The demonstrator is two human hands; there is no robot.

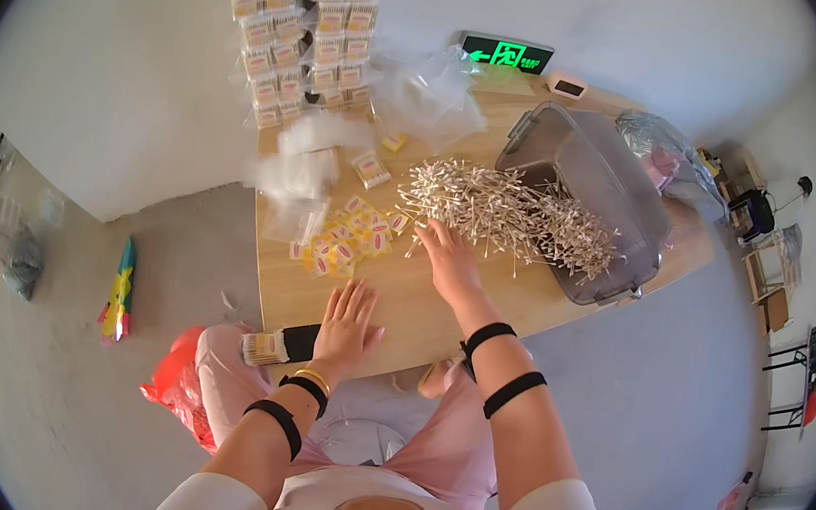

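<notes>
My left hand lies palm down with its fingers stretched out at the front of the wooden table. Beside it, at the table's edge, is a black holder with a packet of cotton swabs at its left end. My right hand reaches to the near left edge of a large loose heap of cotton swabs, fingers apart and fingertips at the swabs. Whether it touches a single swab is too small to tell. Small yellow and white printed cards are scattered left of the heap.
A grey plastic bin lies tipped, swabs spilling from its mouth. Clear bags and one swab packet lie behind the cards. Packed swab packets stand in tall rows at the back left. A red bag hangs by my left leg.
</notes>
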